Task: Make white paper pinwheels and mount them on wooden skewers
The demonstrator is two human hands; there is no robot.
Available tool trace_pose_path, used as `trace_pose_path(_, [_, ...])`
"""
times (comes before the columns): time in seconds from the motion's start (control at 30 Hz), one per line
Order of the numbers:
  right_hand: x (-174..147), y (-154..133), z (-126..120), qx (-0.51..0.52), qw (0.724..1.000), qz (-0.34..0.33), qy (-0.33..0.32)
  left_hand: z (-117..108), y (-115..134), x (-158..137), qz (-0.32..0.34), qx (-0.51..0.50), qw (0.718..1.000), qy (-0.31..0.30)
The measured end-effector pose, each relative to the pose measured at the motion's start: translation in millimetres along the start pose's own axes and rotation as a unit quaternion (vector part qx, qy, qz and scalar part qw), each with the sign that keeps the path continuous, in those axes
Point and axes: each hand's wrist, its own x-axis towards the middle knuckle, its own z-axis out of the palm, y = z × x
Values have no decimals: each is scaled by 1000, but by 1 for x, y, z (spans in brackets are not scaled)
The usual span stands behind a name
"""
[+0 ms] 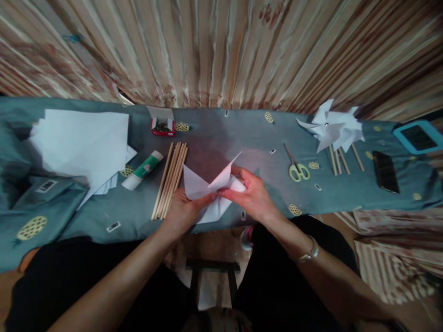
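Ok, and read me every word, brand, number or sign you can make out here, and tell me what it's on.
No text reads for certain.
Small white rectangular patches on the grey-green cloth: dark lettering, too blurred to read.
Red-and-white cardboard box: print too small to read.
Green-and-white cylindrical tube: markings too blurred to read.
White folded paper: no writing visible.
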Motion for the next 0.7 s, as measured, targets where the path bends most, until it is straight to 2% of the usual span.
trace_pose_path(0.23, [1, 6, -1, -99, 993, -54, 33, 0, 3, 1, 11, -2, 1000, -2])
trace_pose_path(0.53, [5, -1, 2, -14, 1000, -9, 4, -2, 13, -1, -7, -6, 1000, -10])
trace_pose_path(0.7, [7, 0, 5, -2, 1000, -10, 12, -4, 15, -1, -4, 6, 1000, -11])
